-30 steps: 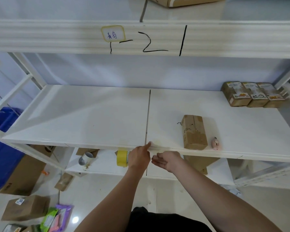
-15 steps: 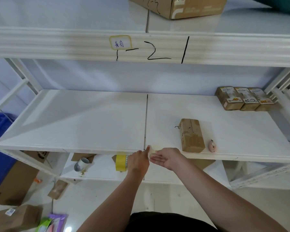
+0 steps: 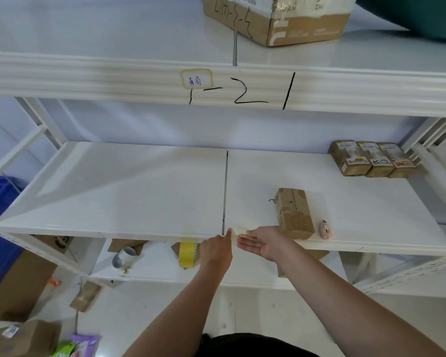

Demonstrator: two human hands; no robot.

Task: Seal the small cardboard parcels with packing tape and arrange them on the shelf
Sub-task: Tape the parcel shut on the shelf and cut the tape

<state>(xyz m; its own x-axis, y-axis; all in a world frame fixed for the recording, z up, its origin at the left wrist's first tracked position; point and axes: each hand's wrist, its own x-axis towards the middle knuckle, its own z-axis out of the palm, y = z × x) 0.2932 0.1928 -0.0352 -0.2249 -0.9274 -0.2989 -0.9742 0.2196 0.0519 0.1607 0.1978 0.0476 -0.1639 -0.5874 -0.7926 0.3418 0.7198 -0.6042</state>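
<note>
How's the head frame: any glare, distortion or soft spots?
Head view: wide-angle bowing curves the upper shelf beam and side posts; soft glare streaks across the middle shelf; lighting even, with faint shadows beside the parcel; both hands fairly sharp; the floor clutter at lower left is soft and the labels on the three back parcels are unreadable.

The shelf (image 3: 139,191) lay bare from nine to twelve o'clock; a parcel (image 3: 294,213) and pink cutter (image 3: 325,229) blocked two o'clock, three boxes (image 3: 373,159) beyond.

Both hands, left (image 3: 215,249) and right (image 3: 265,242), apparently pinch a tape strip (image 3: 238,230) at the shelf (image 3: 139,191) edge.
</note>
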